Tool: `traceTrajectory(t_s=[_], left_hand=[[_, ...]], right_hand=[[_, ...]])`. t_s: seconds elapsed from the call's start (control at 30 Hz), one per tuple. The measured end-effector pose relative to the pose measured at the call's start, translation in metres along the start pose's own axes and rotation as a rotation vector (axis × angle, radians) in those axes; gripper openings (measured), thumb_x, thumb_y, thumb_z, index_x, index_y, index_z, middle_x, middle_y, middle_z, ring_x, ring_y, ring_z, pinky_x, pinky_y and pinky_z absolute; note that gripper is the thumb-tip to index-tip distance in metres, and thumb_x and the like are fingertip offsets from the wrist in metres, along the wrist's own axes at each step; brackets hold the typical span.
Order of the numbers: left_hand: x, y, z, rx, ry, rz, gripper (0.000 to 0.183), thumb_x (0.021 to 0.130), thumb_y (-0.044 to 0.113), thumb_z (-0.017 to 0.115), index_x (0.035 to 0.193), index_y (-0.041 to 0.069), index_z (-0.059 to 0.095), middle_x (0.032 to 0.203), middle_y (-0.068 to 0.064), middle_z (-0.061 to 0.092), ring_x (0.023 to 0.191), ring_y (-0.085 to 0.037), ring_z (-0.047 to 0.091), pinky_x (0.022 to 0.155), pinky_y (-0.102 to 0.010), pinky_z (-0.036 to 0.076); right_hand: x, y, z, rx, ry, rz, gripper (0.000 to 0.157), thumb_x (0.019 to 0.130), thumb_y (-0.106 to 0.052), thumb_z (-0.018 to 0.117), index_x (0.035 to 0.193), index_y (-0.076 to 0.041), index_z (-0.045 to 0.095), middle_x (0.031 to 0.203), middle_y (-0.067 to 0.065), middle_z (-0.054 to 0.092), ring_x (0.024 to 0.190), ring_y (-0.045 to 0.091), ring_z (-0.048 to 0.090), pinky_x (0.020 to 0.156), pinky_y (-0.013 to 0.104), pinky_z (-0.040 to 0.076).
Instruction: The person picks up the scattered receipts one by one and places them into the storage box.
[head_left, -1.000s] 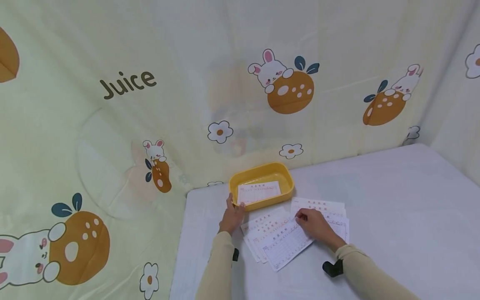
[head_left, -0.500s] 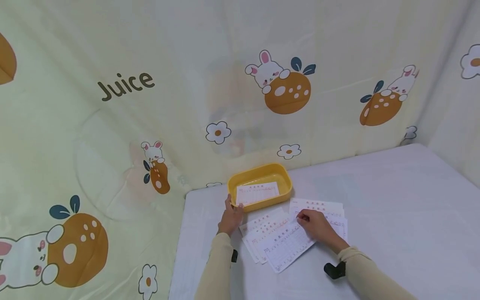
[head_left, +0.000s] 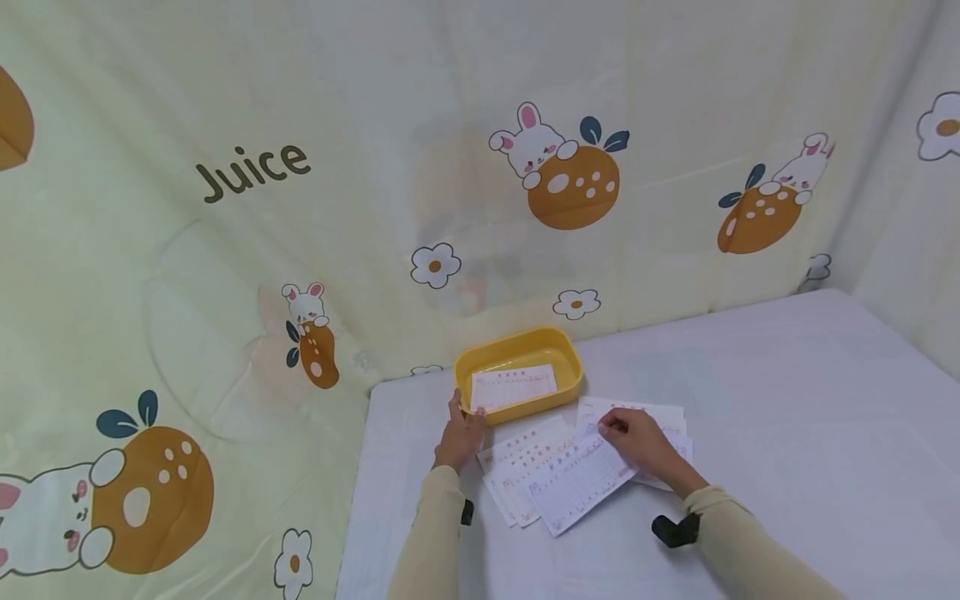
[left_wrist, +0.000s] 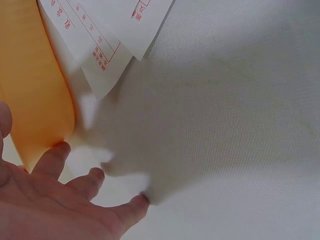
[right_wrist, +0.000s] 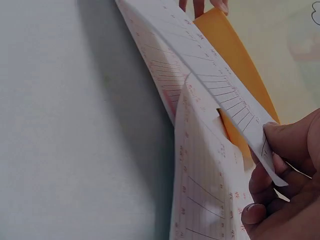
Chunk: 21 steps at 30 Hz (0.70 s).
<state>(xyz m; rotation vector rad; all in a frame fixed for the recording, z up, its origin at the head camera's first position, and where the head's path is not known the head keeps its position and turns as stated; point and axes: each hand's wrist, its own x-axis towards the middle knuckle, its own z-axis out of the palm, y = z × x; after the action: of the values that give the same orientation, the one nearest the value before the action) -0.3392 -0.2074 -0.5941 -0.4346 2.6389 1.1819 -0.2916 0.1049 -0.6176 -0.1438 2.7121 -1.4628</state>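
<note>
My left hand (head_left: 461,437) holds the front left corner of a yellow plastic tray (head_left: 540,408). Its thumb is at the front rim, and other fingers spread low beside the wall in the left wrist view. A printed receipt slip (head_left: 513,388) lies in the tray. Between thumb and fingers, my right hand (right_wrist: 295,170) pinches the corner of another receipt slip (right_wrist: 220,80), raised off the sheets below. Under and left of it fan several receipt slips (head_left: 517,467) with red print. More slips (head_left: 660,412) lie partly hidden beneath my right hand.
A white-covered table (head_left: 765,400) carries everything and extends to the right. Behind it hangs a pale curtain (head_left: 360,208) printed with rabbits, oranges and flowers, close to the tray's back. Dark wrist-worn devices (head_left: 677,530) show at both sleeves.
My right hand has risen slightly and shifted right, lifting the top receipt slip's corner. The left hand stays at the tray. The head view has drifted slightly.
</note>
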Motion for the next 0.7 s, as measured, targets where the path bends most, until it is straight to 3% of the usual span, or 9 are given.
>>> traceTrajectory(t_s=[0.27,0.43,0.7], left_hand=[[0.002,-0.002,0.001,-0.003,0.004,0.002,0.077,0.111,0.045,0.052,0.173,0.02,0.014,0.171,-0.014,0.037,0.15,-0.046,0.041,0.12,-0.075,0.017],[0.003,-0.004,0.001,0.002,0.009,0.007,0.077,0.111,0.046,0.052,0.172,0.02,0.014,0.17,-0.014,0.038,0.15,-0.045,0.041,0.12,-0.076,0.018],[0.001,-0.003,0.001,0.001,0.008,0.013,0.076,0.111,0.046,0.051,0.172,0.02,0.015,0.171,-0.014,0.037,0.151,-0.046,0.041,0.12,-0.076,0.017]], right_hand=[[0.011,-0.009,-0.007,0.044,-0.01,0.038,0.012,0.105,-0.006,0.064,0.109,0.002,0.073,0.095,0.008,0.068,0.088,0.024,0.058,0.076,0.035,0.05],[0.02,-0.014,-0.008,0.068,-0.01,0.083,0.017,0.107,-0.008,0.063,0.115,0.004,0.071,0.102,0.012,0.069,0.095,0.028,0.059,0.083,0.041,0.053],[0.035,-0.028,-0.009,0.135,0.06,0.146,0.024,0.108,-0.011,0.06,0.12,0.008,0.07,0.112,0.021,0.07,0.102,0.035,0.06,0.092,0.048,0.056]])
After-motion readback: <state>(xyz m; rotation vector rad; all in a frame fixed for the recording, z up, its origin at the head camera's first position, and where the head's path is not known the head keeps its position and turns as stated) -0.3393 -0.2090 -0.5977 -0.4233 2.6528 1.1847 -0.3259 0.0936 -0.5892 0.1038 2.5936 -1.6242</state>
